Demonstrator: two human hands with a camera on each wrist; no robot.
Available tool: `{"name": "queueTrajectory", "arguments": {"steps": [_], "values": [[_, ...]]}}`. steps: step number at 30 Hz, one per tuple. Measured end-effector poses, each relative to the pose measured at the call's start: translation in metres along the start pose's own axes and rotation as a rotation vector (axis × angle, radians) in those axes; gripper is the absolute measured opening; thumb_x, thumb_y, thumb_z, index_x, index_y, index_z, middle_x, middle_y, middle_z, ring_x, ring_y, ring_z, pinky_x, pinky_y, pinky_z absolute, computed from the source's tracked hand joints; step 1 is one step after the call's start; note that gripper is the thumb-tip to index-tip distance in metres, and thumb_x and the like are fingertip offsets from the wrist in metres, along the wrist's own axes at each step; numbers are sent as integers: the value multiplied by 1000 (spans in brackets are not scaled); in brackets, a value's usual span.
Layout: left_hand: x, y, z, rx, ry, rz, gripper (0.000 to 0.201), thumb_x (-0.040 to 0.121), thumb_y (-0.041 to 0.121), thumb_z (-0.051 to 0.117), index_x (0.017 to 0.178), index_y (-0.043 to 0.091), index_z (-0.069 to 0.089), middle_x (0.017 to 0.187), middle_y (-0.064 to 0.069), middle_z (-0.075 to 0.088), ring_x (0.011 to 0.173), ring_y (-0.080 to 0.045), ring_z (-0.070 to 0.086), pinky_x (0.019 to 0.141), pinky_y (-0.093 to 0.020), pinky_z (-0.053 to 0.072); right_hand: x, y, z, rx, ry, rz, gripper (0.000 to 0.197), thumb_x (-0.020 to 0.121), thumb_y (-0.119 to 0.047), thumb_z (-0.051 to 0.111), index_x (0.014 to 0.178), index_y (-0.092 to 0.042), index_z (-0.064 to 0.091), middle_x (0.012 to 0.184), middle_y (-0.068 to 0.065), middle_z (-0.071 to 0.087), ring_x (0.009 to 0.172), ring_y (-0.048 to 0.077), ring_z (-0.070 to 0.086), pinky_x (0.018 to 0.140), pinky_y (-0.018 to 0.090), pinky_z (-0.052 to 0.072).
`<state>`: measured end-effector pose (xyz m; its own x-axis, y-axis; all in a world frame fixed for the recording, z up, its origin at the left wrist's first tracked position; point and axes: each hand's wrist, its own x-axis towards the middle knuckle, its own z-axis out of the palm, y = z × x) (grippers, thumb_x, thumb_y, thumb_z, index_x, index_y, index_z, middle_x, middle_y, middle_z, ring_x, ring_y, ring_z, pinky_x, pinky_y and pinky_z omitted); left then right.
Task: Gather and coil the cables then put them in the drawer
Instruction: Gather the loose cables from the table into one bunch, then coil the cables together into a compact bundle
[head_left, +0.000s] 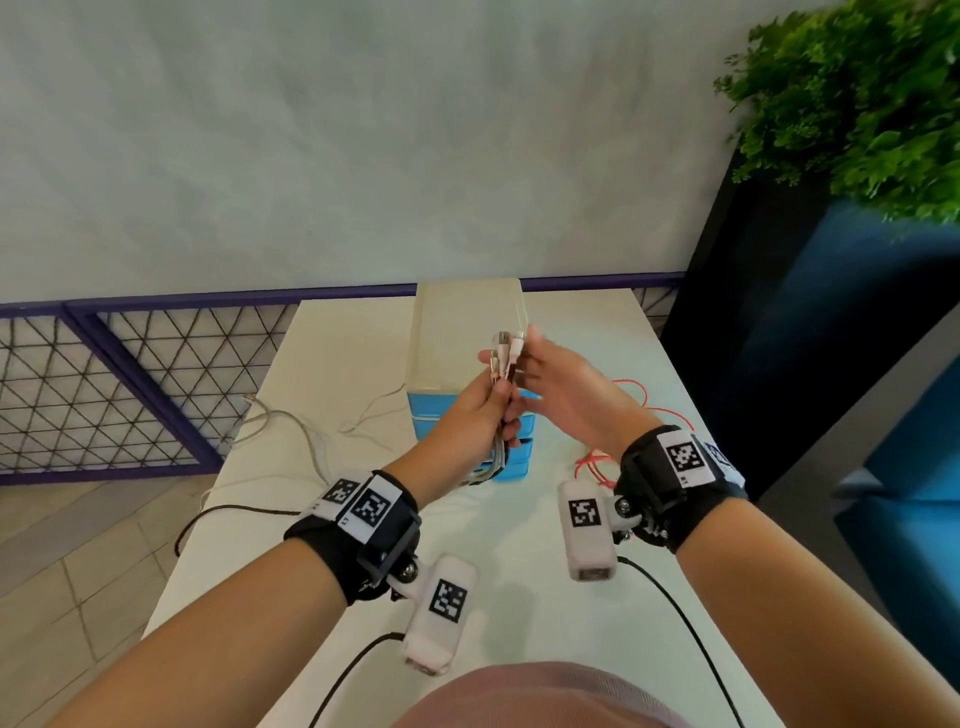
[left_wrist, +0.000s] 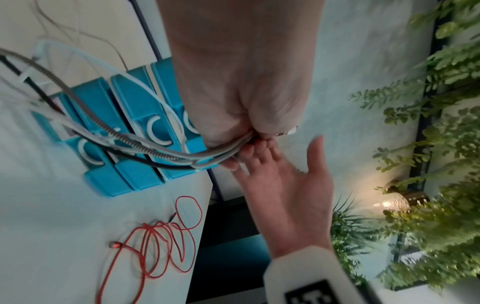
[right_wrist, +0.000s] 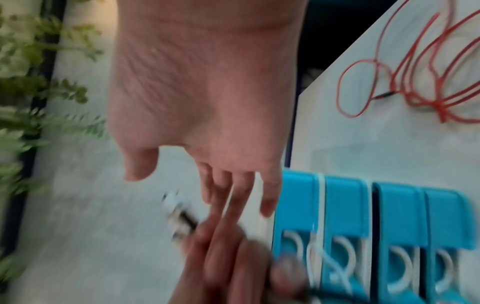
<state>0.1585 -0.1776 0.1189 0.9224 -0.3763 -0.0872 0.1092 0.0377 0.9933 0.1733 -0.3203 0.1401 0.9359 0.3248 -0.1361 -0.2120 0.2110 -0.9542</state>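
The cables (head_left: 501, 374) (white, braided grey, black) are bunched plug-ends up in the left hand (head_left: 480, 402), fingers curled tight round them, probably to align the ends before coiling. The right hand (head_left: 563, 395) hovers alongside, fingers straight. A thin red cable (left_wrist: 161, 236) lies loose on the desk (head_left: 332, 364) beside the blue drawers (head_left: 519, 447).

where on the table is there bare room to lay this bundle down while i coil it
Bare white table shows nearest the body, between the wrists and the blue drawer unit. Left of the unit, loose white and black cables sprawl; right of it lies the tangled red cable. The left hand grips the cable bundle; the right hand is flat beside it.
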Motion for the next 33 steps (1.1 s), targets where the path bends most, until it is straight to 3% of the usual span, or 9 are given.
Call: {"name": "queueTrajectory", "arguments": {"steps": [2,6,8,12,24,28,30,32,33], "values": [[3,0,5,34,38,-5,23,104,20,27,88,13,42,65,5,42,53,-10,39,60,-27,42,0,-2,-26,64,124,28,50,95,-51,40,126,-16,57,121,5,65,107,22,63,92,36,47],[4,1,15,129,13,-7,21,104,20,27,94,9,42,68,3,43,53,-7,41,62,-24,45,13,30,-79,-429,513,127,24,99,-18,44,88,-15,65,90,9,67,65,12,64,58,22,45],[4,2,17,154,7,-18,22,104,20,28,92,9,43,70,4,45,56,-8,42,63,-24,45,18,61,-104,-791,467,163,24,94,-3,45,83,-12,65,86,12,67,74,20,66,61,24,48],[3,6,20,165,46,-34,21,104,18,28,92,8,42,71,1,45,55,-9,42,59,-19,46,12,107,-121,-1518,90,403,28,93,-11,46,109,-18,68,124,6,63,115,27,58,91,31,45],[2,-2,19,193,79,-72,26,103,19,29,85,12,46,71,0,48,58,-12,45,63,-25,46,1,147,-109,-1977,31,401,37,96,-12,41,133,-15,46,137,7,45,124,25,47,93,39,46],[3,-3,20,201,71,-64,24,103,20,29,89,10,45,72,0,49,59,-14,45,67,-29,47,-1,125,-103,-1794,-89,564,34,94,-8,44,128,-6,50,126,12,59,120,27,56,92,35,45],[4,-4,20,185,77,-69,25,103,21,29,89,9,45,71,0,48,57,-13,46,67,-29,48,-1,108,-94,-1370,-157,657,19,95,-2,41,104,-1,58,93,15,64,84,23,72,61,25,52],[5,-7,18,165,115,-80,24,103,22,29,88,10,44,70,0,49,55,-12,46,69,-31,49,-1,93,-78,-794,-18,754,19,96,-3,41,83,-3,54,68,7,51,40,12,56,40,20,41],[4,-9,16,147,140,-89,25,103,23,29,87,10,43,70,1,49,55,-12,46,71,-33,49,1,86,-73,-620,32,799,20,96,-4,46,77,-5,53,63,5,48,35,9,47,37,18,38]]}}
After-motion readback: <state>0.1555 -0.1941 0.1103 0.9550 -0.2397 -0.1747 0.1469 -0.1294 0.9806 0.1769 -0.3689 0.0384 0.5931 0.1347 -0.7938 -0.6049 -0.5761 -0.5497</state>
